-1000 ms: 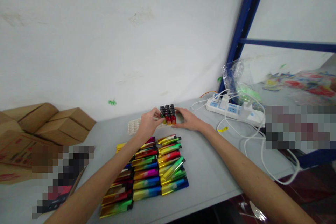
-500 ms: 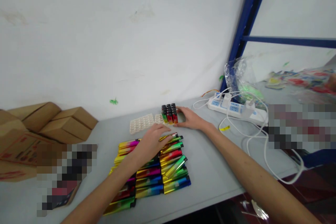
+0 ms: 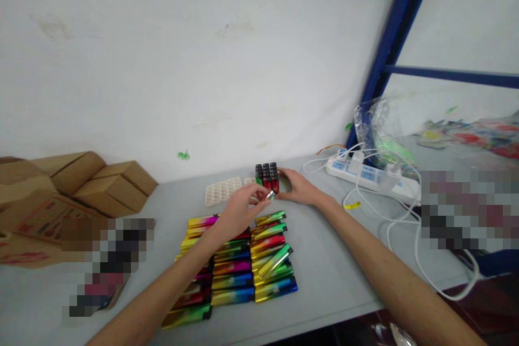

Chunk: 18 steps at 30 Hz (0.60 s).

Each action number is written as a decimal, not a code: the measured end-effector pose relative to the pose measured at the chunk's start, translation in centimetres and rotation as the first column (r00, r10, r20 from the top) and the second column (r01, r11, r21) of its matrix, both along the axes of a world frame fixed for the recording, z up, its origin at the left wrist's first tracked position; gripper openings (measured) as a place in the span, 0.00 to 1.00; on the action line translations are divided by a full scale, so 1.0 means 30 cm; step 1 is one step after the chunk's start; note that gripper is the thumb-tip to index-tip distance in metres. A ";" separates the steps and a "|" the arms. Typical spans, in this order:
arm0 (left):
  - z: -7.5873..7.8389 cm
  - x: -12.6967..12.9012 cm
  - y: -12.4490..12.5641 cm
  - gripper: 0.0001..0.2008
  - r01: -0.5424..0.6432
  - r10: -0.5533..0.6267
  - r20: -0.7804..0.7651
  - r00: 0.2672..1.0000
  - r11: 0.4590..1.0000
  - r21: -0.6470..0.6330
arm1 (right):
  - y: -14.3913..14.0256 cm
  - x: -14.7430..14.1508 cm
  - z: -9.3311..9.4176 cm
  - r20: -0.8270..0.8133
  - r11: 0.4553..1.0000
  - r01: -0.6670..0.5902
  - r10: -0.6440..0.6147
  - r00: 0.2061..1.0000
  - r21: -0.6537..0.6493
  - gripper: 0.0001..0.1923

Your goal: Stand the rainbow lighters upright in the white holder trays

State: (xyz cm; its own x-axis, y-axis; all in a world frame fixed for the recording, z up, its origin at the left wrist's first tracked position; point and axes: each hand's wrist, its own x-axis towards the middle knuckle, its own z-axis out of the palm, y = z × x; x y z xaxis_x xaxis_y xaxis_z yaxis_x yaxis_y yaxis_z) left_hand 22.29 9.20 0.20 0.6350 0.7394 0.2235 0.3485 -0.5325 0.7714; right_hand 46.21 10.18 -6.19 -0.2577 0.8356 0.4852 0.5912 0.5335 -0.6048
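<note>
A lighter (image 3: 271, 194) with a shiny metal end is pinched between the thumb and fingers of my left hand (image 3: 240, 208). It is just in front of a block of upright lighters (image 3: 266, 174) with black tops, which stand in rows on a pale tray. My right hand (image 3: 299, 186) grips this block from its right side, thumb toward the front and fingers toward the back. Below my left hand, shiny lighters (image 3: 231, 281) in gold, green, red and blue lie flat in columns. One gold-green lighter (image 3: 275, 261) rests at a slant on top of the right column.
A pale tray (image 3: 223, 191) with rows of holes lies near the wall. Cardboard boxes (image 3: 109, 192) sit at the left, near a blurred-out object (image 3: 113, 265). A power strip (image 3: 373, 175) with looping white cables lies at the right, beside a blue metal frame (image 3: 385, 48).
My left hand has picked up a lighter from the top of the right column and lifted it toward the upright block. My right hand stays at the block. The view has shifted slightly.
</note>
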 end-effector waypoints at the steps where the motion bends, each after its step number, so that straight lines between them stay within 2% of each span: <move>1: 0.005 -0.003 -0.008 0.10 -0.029 0.034 0.086 0.996 0.998 -0.056 | 0.001 0.000 -0.001 0.004 1.000 0.002 -0.002 1.000 -0.002 0.42; 3: 0.017 -0.012 -0.026 0.12 -0.008 0.058 0.243 0.968 0.980 -0.200 | 0.000 -0.001 -0.002 0.009 1.000 0.010 -0.010 1.000 -0.009 0.42; 6: 0.033 -0.031 -0.050 0.15 0.125 0.061 0.408 0.911 0.902 -0.414 | -0.003 0.000 0.000 0.017 1.000 0.014 -0.014 1.000 -0.021 0.41; 8: 0.039 -0.043 -0.062 0.16 0.164 0.110 0.462 0.880 0.843 -0.513 | -0.005 0.002 -0.001 0.020 0.999 0.017 -0.017 1.000 -0.030 0.41; 10: 0.037 -0.052 -0.068 0.17 0.152 0.158 0.471 0.868 0.818 -0.555 | -0.006 0.004 -0.001 0.017 0.999 0.021 -0.020 1.000 -0.039 0.41; 12: 0.030 -0.061 -0.069 0.18 0.096 0.185 0.443 0.877 0.836 -0.540 | -0.008 0.005 0.000 0.012 0.999 0.013 -0.012 1.000 -0.042 0.41; 14: 0.024 -0.073 -0.069 0.21 -0.002 0.199 0.379 0.904 0.887 -0.462 | -0.011 0.005 0.004 0.006 0.999 0.003 -0.003 1.000 -0.038 0.41; 16: 0.026 -0.089 -0.075 0.23 -0.119 0.218 0.292 0.931 0.940 -0.321 | -0.016 0.004 0.009 0.010 0.999 0.009 -0.009 1.000 -0.036 0.41; 18: 0.036 -0.106 -0.087 0.24 -0.219 0.242 0.192 0.951 0.966 -0.134 | -0.019 0.004 0.013 0.030 0.999 0.029 -0.027 0.999 -0.046 0.41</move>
State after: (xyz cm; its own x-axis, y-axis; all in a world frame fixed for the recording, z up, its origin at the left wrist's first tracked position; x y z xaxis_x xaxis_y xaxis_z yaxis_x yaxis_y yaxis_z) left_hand 19.12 6.58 1.27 0.3930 0.8875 0.2406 0.2800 -0.3647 0.8880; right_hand 46.32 9.60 -5.81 -0.2476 0.8642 0.4381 0.6235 0.4882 -0.6107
